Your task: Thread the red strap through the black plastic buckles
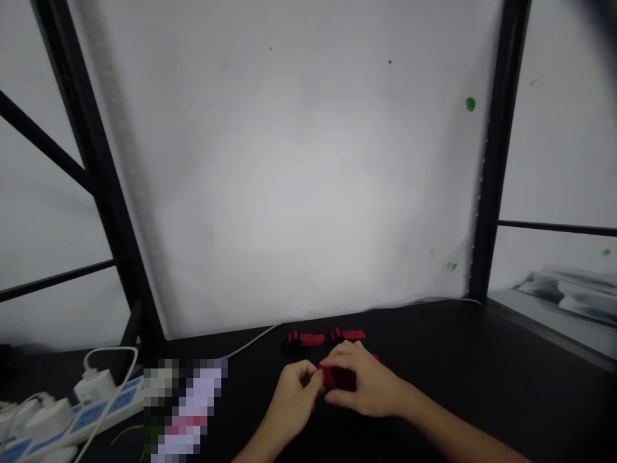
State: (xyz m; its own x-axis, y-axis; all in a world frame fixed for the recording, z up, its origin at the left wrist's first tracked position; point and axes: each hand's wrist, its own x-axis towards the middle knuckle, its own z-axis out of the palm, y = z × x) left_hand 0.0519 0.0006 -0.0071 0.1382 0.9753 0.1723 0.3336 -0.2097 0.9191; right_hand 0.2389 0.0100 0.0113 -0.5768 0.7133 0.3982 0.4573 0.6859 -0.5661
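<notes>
From the head view, your left hand (295, 390) and right hand (360, 382) meet low in the middle of the black tabletop (482, 373), fingertips together. Between them you pinch a small red piece (332, 376): the left thumb and forefinger close on its left end, while the right hand curls over its top and right side, hiding most of it. Both grips are narrow and closed on that piece; its exact shape cannot be told.

Just beyond your knuckles, toward the white backdrop (299, 180), a short row of red parts (328, 336) with black bits lies flat on the table, near the held piece but apart from it. A sliver of red shows at the far side of your right hand.

Well to the left of your left hand sits a white power strip (91, 411) with blue sockets and white plugs in it; a white cable (250, 342) runs along the backdrop's foot. Black frame posts (496, 161) stand at either side.
</notes>
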